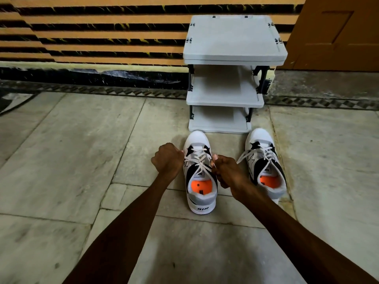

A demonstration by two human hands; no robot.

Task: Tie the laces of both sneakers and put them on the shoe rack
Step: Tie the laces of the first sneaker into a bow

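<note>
White laces (196, 160) run between both fists over the left sneaker (200, 173), which stands on the floor in front of the grey shoe rack (225, 99). Each hand, left hand (168, 158) and right hand (226, 171), is closed on one lace end, one at each side of the tongue. The step is probably the first knot on this shoe. Beyond the right grip, the second sneaker (264, 160) has loose laces. Next, the ends must cross and be pulled tight.

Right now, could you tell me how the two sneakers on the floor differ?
The left sneaker has its laces pulled taut by the left hand and right hand; the right sneaker is untouched, its laces hanging loose. Both are white and black with orange insoles, toes toward the shoe rack.
</note>
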